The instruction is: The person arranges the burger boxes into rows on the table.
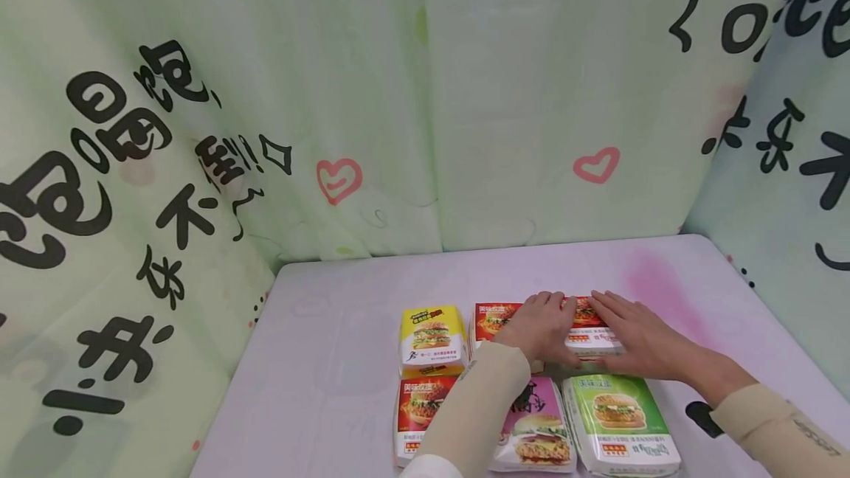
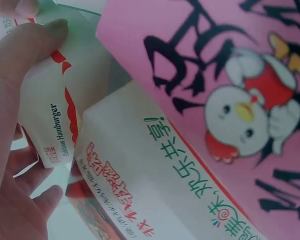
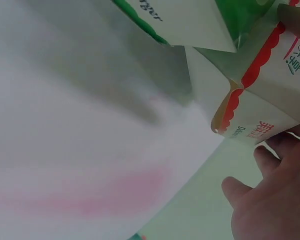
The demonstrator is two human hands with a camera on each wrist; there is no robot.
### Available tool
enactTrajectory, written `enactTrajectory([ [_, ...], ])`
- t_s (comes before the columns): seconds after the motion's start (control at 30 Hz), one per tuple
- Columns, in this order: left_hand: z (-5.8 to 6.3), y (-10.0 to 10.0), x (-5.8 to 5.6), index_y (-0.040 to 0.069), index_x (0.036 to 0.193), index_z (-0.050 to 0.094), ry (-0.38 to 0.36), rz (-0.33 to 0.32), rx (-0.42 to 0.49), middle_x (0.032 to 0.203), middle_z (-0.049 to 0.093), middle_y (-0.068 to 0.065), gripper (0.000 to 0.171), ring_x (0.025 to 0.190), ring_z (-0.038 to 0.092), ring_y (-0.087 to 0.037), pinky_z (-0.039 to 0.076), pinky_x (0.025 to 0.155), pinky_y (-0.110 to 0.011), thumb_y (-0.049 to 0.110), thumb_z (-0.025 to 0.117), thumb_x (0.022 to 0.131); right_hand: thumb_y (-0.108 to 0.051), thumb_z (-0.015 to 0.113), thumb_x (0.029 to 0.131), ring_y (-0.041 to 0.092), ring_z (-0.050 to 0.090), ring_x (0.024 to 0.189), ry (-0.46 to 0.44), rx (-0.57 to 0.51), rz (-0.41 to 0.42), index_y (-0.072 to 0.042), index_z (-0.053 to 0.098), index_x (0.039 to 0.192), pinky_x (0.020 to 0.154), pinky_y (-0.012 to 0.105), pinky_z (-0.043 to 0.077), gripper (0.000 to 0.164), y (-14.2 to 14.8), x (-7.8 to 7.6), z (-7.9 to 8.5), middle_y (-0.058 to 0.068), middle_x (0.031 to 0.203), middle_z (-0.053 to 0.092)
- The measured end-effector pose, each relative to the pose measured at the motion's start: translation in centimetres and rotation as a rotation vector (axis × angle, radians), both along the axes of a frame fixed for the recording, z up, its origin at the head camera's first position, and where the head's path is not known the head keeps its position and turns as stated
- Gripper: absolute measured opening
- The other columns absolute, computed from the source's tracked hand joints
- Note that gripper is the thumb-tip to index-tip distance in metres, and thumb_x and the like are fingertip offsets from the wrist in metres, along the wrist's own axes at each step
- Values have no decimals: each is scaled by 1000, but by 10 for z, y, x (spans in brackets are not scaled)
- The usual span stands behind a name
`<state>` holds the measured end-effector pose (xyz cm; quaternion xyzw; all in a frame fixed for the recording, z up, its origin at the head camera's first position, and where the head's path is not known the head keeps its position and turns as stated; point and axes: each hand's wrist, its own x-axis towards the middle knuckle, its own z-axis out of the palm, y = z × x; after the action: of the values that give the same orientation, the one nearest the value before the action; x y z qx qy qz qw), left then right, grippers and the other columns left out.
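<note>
In the head view, both hands hold a red and white burger box (image 1: 588, 316) at the right of the back row. My left hand (image 1: 541, 327) grips its left part, and in the left wrist view the thumb (image 2: 37, 42) lies on the white side panel. My right hand (image 1: 647, 338) grips the right end, fingers at the far side and thumb at the near side. A second red burger box (image 1: 493, 320) stands to the left, partly hidden by the left hand. The right wrist view shows the held box's side (image 3: 270, 85) with a scalloped red edge.
A yellow and white burger box (image 1: 434, 338) stands at the back left. In front are a red box (image 1: 420, 408) partly behind the left sleeve, a pink box (image 1: 539, 426) and a green box (image 1: 620, 419). The pale table (image 1: 319, 375) meets a printed curtain (image 1: 491, 94) behind.
</note>
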<state>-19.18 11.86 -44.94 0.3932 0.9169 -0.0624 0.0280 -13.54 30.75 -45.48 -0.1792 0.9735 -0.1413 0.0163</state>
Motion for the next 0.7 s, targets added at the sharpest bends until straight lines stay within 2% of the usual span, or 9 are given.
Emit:
enactTrajectory([
  [0.13,-3,-1,-1,28,147,34,-9,4,3,146,46,13,91,135,43,-5,34,117,-23,75,66,75,-45,78,77,46,34,138,-15,-14,0,4,39,147,108,69,31,95,-1,-1,-1,24,153,38],
  [0.37,-3,-2,1,29,148,34,-22,12,-1,148,44,13,93,138,41,-6,32,118,-24,74,67,75,-45,79,77,47,39,135,-34,-14,-4,5,39,147,104,66,40,95,-3,0,-2,25,153,36],
  [0.53,-3,-2,3,29,149,32,-17,22,-18,152,40,11,93,141,38,-7,31,119,-25,74,65,76,-41,80,76,49,39,134,-55,-29,-17,6,38,147,104,67,40,95,-4,1,-3,25,153,35],
  [0.7,-4,-2,5,29,154,27,-46,38,-31,158,33,11,98,146,32,-7,28,121,-25,76,63,76,-42,79,76,49,37,135,-76,-52,-23,6,38,148,104,67,39,95,-4,1,-3,25,153,34],
])
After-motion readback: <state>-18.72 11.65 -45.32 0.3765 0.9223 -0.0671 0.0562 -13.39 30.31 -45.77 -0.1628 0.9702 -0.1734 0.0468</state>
